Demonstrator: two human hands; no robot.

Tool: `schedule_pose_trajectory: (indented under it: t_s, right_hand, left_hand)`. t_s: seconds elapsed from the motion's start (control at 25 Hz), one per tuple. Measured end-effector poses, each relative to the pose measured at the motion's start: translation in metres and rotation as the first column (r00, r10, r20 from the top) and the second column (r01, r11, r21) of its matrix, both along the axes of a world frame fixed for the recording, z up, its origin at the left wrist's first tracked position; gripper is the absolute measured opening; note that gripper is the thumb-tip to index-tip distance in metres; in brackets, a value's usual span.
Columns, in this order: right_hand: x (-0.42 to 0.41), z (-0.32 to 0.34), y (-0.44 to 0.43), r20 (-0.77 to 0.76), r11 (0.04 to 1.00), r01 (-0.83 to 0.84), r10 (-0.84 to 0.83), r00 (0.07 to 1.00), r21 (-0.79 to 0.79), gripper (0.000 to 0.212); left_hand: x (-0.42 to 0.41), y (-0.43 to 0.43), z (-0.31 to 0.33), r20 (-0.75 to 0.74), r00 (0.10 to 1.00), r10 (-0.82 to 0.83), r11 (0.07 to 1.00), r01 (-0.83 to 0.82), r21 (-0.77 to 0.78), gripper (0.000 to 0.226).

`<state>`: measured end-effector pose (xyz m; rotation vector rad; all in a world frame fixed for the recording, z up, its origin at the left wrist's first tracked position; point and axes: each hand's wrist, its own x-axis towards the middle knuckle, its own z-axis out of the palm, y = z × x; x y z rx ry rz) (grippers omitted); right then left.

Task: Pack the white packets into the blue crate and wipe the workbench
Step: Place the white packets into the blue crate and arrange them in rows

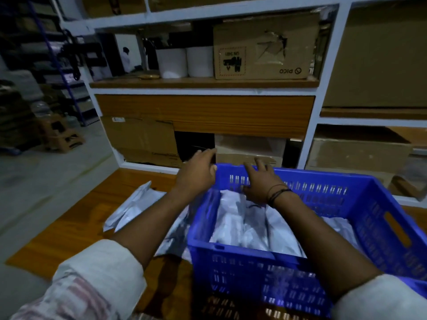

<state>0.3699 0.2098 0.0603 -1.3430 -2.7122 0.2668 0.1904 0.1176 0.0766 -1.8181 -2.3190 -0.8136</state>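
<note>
Two hands point(198, 172) point(258, 181) at blue crate point(381, 218) rim; white packets point(129, 209) beside.

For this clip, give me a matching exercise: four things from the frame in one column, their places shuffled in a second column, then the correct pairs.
Things:
1. left hand
2. right hand
3. loose white packets
4. cardboard box

Places:
A. on the shelf beside two white rolls
B. on the wooden workbench, left of the blue crate
C. at the crate's far left corner
D. on the crate's far wall, fingers over the rim

Pairs: 1-C, 2-D, 3-B, 4-A
</note>
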Motion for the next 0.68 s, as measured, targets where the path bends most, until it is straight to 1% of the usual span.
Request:
schedule_pose_trajectory:
  t_s: [0.16, 0.24, 0.32, 0.4, 0.48, 0.56, 0.6, 0.64, 0.68]
  right_hand:
    - [-0.069, 0.019, -0.034, -0.12, 1.0, 0.026, -0.024, 0.992, 0.013, 0.073]
    - [-0.112, 0.022, -0.056, -0.162, 0.999, 0.027, -0.023, 0.987, 0.028, 0.072]
    - [-0.157, 0.016, -0.079, -0.172, 0.999, 0.014, -0.008, 0.985, 0.034, 0.073]
    - [-0.197, 0.004, -0.099, -0.14, 1.0, -0.002, 0.002, 0.99, 0.003, 0.074]
    - [-0.231, -0.017, -0.114, -0.087, 0.999, -0.003, -0.002, 0.996, -0.055, 0.073]
    - [-0.251, -0.044, -0.124, -0.02, 0.994, 0.015, -0.017, 1.0, -0.106, 0.067]
    - [-0.257, -0.06, -0.126, 0.01, 0.99, 0.038, -0.037, 0.999, -0.136, 0.064]
    - [-0.261, -0.076, -0.127, 0.04, 0.983, 0.069, -0.063, 0.997, -0.17, 0.064]
    - [-0.264, -0.092, -0.127, 0.064, 0.976, 0.101, -0.09, 0.994, -0.194, 0.067]
  left_hand:
    - [-0.089, -0.035, 0.011, 0.055, 0.995, 0.088, 0.996, -0.088, 0.001, 0.051]
    - [-0.133, -0.055, 0.001, 0.081, 0.988, 0.13, 0.991, -0.128, -0.026, 0.048]
    - [-0.175, -0.071, -0.017, 0.104, 0.979, 0.177, 0.982, -0.168, -0.088, 0.047]
    - [-0.213, -0.083, -0.04, 0.116, 0.968, 0.222, 0.967, -0.203, -0.156, 0.046]
    - [-0.241, -0.092, -0.067, 0.139, 0.964, 0.225, 0.96, -0.194, -0.203, 0.044]
    - [-0.253, -0.1, -0.092, 0.212, 0.959, 0.188, 0.955, -0.128, -0.267, 0.044]
    - [-0.254, -0.105, -0.103, 0.244, 0.957, 0.159, 0.952, -0.084, -0.293, 0.047]
    - [-0.254, -0.107, -0.115, 0.263, 0.956, 0.129, 0.953, -0.046, -0.3, 0.05]
    - [-0.251, -0.108, -0.124, 0.249, 0.962, 0.114, 0.954, -0.036, -0.298, 0.053]
